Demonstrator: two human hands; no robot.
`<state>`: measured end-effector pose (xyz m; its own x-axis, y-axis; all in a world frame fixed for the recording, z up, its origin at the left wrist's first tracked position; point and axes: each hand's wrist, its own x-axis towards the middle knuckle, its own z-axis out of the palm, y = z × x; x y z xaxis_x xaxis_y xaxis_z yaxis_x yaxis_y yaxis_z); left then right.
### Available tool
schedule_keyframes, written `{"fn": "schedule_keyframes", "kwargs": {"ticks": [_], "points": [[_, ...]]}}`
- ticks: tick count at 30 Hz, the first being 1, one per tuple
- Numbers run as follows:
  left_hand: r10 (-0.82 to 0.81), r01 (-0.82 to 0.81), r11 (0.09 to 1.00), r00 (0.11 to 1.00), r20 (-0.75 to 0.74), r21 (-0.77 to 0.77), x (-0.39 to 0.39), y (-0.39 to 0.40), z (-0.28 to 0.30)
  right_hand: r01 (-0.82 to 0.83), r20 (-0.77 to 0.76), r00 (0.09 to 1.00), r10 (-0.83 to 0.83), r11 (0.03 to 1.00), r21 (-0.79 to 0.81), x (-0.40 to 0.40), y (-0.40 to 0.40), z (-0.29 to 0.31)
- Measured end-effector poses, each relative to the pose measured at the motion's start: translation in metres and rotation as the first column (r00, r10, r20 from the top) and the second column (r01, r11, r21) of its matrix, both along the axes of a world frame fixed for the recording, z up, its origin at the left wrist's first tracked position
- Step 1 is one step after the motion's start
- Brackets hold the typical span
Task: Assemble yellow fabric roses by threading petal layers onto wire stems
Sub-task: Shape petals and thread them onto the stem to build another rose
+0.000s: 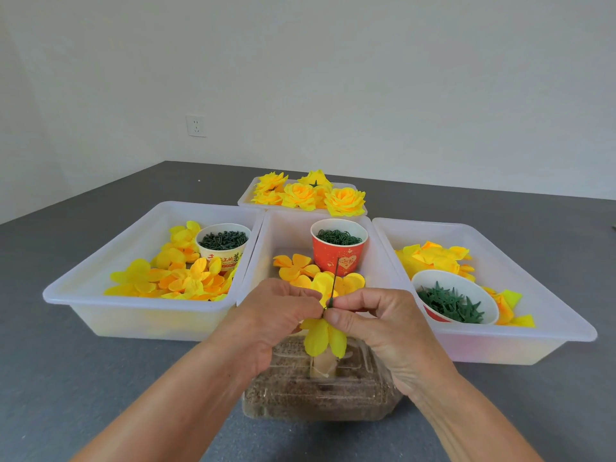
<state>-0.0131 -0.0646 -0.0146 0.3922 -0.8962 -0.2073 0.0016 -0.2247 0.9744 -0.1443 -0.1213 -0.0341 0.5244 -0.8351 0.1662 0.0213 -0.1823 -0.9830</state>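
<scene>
- Presently, left hand (pixel 266 315) and right hand (pixel 363 323) meet above the clear lidded box (pixel 320 391), fingertips pinched together.
- Both pinch the green wire stem (pixel 334 283), upright.
- Yellow petal layer (pixel 325 338) hangs on the stem beneath the fingers.
- Loose petals (pixel 296 268) lie in the middle tray (pixel 380 261).

petal layer (pixel 325 340): bright yellow
wire stem (pixel 334 282): dark green
finished roses (pixel 308 195): yellow, orange centres
trays (pixel 160 315): translucent white
middle cup (pixel 336 258): red, gold heart print
left cup (pixel 222 253): cream, red lettering
table (pixel 83 378): dark grey
</scene>
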Motion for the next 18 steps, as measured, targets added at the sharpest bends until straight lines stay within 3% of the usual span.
{"fn": "schedule_keyframes", "kwargs": {"ticks": [4, 8, 12, 15, 18], "points": [[-0.004, 0.004, 1.0, 1.0, 0.028, -0.001, 0.0021, -0.0009, 0.0, 0.017, -0.029, 0.999, -0.018, 1.0, -0.015, -0.0005, 0.0017, 0.0], [0.021, -0.021, 1.0, 1.0, -0.023, -0.011, 0.0058, 0.0015, -0.0021, -0.039, -0.022, 0.999, 0.042, 0.994, 0.107, -0.006, -0.0046, 0.0025], [0.049, -0.049, 0.99, 0.999, -0.005, -0.133, 0.0072, 0.0056, -0.0036, -0.039, 0.009, 0.999, 0.038, 0.996, 0.085, -0.0095, -0.006, 0.0045], [-0.01, 0.03, 0.963, 0.997, 0.075, -0.267, 0.0064, 0.0085, -0.0041, -0.036, 0.013, 0.999, 0.036, 0.999, 0.031, -0.0079, -0.0027, 0.005], [0.031, 0.041, 0.95, 0.974, 0.223, -0.311, 0.0037, 0.0081, -0.0042, 0.01, -0.007, 1.0, -0.011, 1.0, -0.026, -0.0063, -0.0036, 0.005]]}}
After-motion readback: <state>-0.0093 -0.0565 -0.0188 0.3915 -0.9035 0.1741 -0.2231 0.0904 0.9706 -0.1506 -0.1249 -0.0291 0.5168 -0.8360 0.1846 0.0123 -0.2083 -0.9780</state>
